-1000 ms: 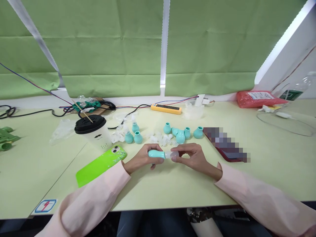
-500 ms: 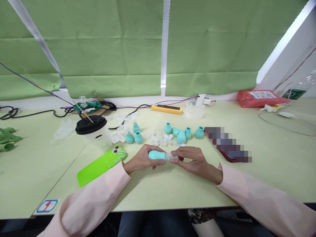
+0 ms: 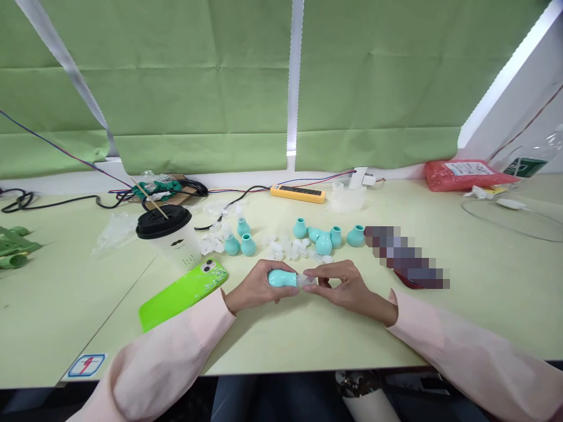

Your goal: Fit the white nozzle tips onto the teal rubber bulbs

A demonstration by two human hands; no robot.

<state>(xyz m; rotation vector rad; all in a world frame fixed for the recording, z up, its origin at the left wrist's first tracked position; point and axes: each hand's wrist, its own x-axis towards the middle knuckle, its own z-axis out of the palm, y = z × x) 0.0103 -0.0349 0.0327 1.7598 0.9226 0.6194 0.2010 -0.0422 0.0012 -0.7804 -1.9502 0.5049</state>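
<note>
My left hand (image 3: 254, 288) is closed around a turquoise squeeze bulb (image 3: 281, 278), which lies sideways with its neck to the right. At that neck sits a clear plastic nozzle piece (image 3: 302, 280), pinched between the thumb and fingers of my right hand (image 3: 345, 287). Whether the nozzle is seated in the neck cannot be made out. Just beyond my hands lie loose translucent plastic pieces (image 3: 290, 249). Several more turquoise bulbs (image 3: 324, 242) are grouped behind them, and a smaller group of bulbs (image 3: 248, 245) stands to the left, some with clear tops.
A lime-green phone (image 3: 180, 296) lies by my left forearm, below a lidded paper cup (image 3: 176, 243) with a stick in it. A pixelated dark red phone (image 3: 407, 258) is at the right. Behind are a yellow power strip (image 3: 298, 194), cables and a red package (image 3: 461, 176).
The bulb and my left hand have shifted slightly to the right, closer to my right hand. Less of the clear nozzle shows between them. The surrounding objects have stayed put.
</note>
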